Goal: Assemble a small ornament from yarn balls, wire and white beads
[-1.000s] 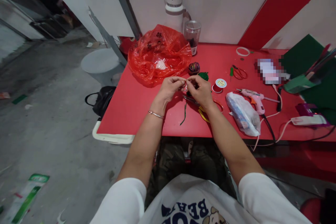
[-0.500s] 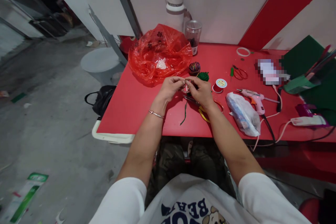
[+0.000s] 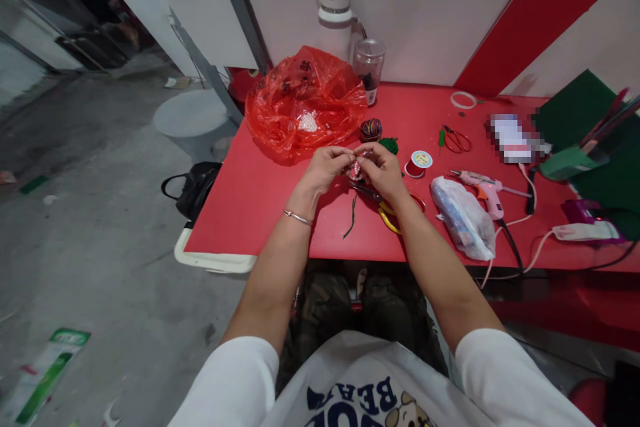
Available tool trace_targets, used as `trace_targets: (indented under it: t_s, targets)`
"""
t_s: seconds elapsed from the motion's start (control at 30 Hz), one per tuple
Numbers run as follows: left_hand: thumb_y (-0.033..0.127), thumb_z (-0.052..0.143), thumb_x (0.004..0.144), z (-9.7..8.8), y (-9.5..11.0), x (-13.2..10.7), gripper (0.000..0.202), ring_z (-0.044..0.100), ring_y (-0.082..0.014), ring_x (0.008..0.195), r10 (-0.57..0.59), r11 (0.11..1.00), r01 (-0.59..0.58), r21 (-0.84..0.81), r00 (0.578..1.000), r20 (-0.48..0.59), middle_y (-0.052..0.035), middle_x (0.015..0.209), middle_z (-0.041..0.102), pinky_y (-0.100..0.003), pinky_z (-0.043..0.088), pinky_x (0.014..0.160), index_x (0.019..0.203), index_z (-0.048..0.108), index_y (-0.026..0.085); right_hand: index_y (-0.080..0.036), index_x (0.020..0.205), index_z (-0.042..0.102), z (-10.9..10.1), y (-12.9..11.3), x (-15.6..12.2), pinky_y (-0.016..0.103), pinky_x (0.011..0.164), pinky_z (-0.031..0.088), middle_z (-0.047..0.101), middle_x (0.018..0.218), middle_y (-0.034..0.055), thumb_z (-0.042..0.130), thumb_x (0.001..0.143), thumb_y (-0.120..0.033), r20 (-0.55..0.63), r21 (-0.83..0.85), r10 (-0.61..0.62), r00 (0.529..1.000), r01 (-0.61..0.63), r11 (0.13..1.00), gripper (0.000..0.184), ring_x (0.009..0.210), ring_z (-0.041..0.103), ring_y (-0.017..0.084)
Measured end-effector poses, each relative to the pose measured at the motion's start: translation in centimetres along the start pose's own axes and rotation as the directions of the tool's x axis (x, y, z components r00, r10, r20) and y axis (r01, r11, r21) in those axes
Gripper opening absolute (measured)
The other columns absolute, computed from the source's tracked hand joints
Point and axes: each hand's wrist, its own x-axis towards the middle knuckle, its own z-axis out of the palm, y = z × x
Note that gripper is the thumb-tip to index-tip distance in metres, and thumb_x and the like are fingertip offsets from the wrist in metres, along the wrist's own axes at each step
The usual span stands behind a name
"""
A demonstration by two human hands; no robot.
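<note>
Over the red table (image 3: 240,213), my left hand (image 3: 327,167) and my right hand (image 3: 384,170) meet with pinched fingers. Between them is a small red-and-white beaded piece (image 3: 356,170), partly hidden by the fingers; its exact kind is too small to make out. Both hands appear closed on it. Below my right hand lie large scissors (image 3: 387,213) with yellow and red handles, partly covered by the wrist. A short green strand (image 3: 353,217) rests beside their blades. Just beyond the hands sit a multicoloured yarn ball (image 3: 371,129) and a green yarn ball (image 3: 389,145).
A red plastic bag (image 3: 305,107) with white beads (image 3: 307,121) stands at the back left, beside a clear cup (image 3: 369,70). To the right are a ribbon spool (image 3: 419,163), small red scissors (image 3: 457,140), a pink glue gun (image 3: 487,190), a white plastic packet (image 3: 464,219) and cables.
My right hand's fingers have shifted slightly, so more of the beaded piece shows between the hands. The things on the table stay where they were.
</note>
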Motion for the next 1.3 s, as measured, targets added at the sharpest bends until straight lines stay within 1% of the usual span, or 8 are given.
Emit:
trace_targets:
  t_s: [0.2, 0.4, 0.53, 0.7, 0.87, 1.03, 1.2, 1.3]
  targets:
    - [0.016, 0.073, 0.069, -0.08, 0.00, -0.07, 0.004, 0.051, -0.0076, 0.050, -0.027, 0.999, 0.026, 0.041, 1.000, 0.014, 0.0024, 0.055, 0.061, -0.023, 0.042, 0.056, 0.067, 0.071, 0.014, -0.026, 0.096, 0.063, -0.03, -0.71, -0.08, 0.026, 0.044, 0.032, 0.050, 0.050, -0.0097, 0.069, 0.083, -0.037, 0.024, 0.065, 0.053, 0.998, -0.054, 0.996, 0.018, 0.040, 0.040, 0.011]
    - [0.017, 0.073, 0.068, -0.10, -0.15, -0.01, 0.004, 0.051, -0.0079, 0.050, -0.019, 1.000, 0.019, 0.025, 0.999, 0.029, 0.0016, 0.055, 0.061, -0.023, 0.042, 0.055, 0.065, 0.071, 0.014, -0.027, 0.093, 0.060, 0.03, -0.92, -0.12, 0.026, 0.043, 0.032, 0.050, 0.048, -0.0101, 0.070, 0.082, -0.044, 0.048, 0.092, 0.113, 0.992, -0.117, 0.989, 0.022, 0.039, 0.040, 0.011]
    - [0.016, 0.075, 0.067, -0.16, -0.35, 0.11, 0.004, 0.051, -0.0080, 0.050, -0.011, 1.000, 0.010, 0.028, 0.999, 0.030, 0.0018, 0.055, 0.061, -0.023, 0.043, 0.055, 0.065, 0.072, 0.014, -0.028, 0.092, 0.059, -0.03, -0.96, -0.10, 0.026, 0.043, 0.031, 0.051, 0.049, -0.0098, 0.068, 0.081, -0.043, 0.051, 0.075, 0.137, 0.989, -0.140, 0.987, 0.021, 0.040, 0.041, 0.011]
    - [0.016, 0.078, 0.069, -0.20, -0.30, 0.11, 0.006, 0.051, -0.0083, 0.049, -0.024, 0.999, 0.023, 0.022, 0.999, 0.027, 0.0015, 0.054, 0.061, -0.023, 0.042, 0.054, 0.067, 0.073, 0.014, -0.027, 0.093, 0.054, 0.05, -0.93, -0.17, 0.023, 0.042, 0.029, 0.049, 0.048, -0.0120, 0.066, 0.082, -0.047, 0.081, 0.145, 0.171, 0.982, -0.181, 0.973, 0.026, 0.039, 0.038, 0.009]
    - [0.021, 0.083, 0.071, -0.50, -0.65, 0.25, 0.013, 0.055, -0.0088, 0.051, -0.001, 1.000, 0.002, -0.007, 0.999, 0.049, -0.0012, 0.057, 0.065, -0.023, 0.043, 0.055, 0.069, 0.073, 0.013, -0.027, 0.096, 0.047, 0.32, -0.97, -0.25, 0.021, 0.042, 0.028, 0.056, 0.052, -0.0117, 0.066, 0.085, -0.053, 0.134, 0.195, 0.173, 0.976, -0.197, 0.961, 0.033, 0.040, 0.042, 0.008]
    - [0.029, 0.082, 0.076, -0.63, -0.89, 0.31, 0.019, 0.058, -0.0119, 0.052, 0.025, 1.000, -0.025, -0.008, 0.992, 0.123, -0.0044, 0.057, 0.068, -0.025, 0.045, 0.057, 0.071, 0.075, 0.013, -0.029, 0.098, 0.043, 0.34, -1.08, -0.29, 0.021, 0.042, 0.028, 0.060, 0.058, -0.0109, 0.064, 0.088, -0.058, 0.139, 0.188, 0.176, 0.975, -0.200, 0.961, 0.038, 0.041, 0.045, 0.009]
    - [0.018, 0.080, 0.072, -0.55, -0.69, 0.33, 0.007, 0.051, -0.0080, 0.052, 0.042, 0.999, -0.042, -0.001, 0.999, 0.014, 0.0006, 0.056, 0.062, -0.023, 0.040, 0.056, 0.070, 0.075, 0.013, -0.029, 0.100, 0.045, 0.17, -1.01, -0.23, 0.022, 0.043, 0.031, 0.058, 0.057, -0.0112, 0.065, 0.087, -0.053, 0.126, 0.185, 0.181, 0.975, -0.202, 0.962, 0.033, 0.042, 0.048, 0.011]
    - [0.017, 0.077, 0.071, -0.48, -0.55, 0.32, 0.004, 0.049, -0.0077, 0.052, 0.048, 0.999, -0.048, 0.000, 0.999, 0.003, 0.0013, 0.056, 0.061, -0.023, 0.038, 0.056, 0.069, 0.075, 0.014, -0.029, 0.105, 0.050, -0.06, -0.88, -0.10, 0.024, 0.043, 0.033, 0.058, 0.056, -0.0107, 0.069, 0.084, -0.050, 0.088, 0.194, 0.181, 0.979, -0.195, 0.961, 0.036, 0.042, 0.048, 0.011]
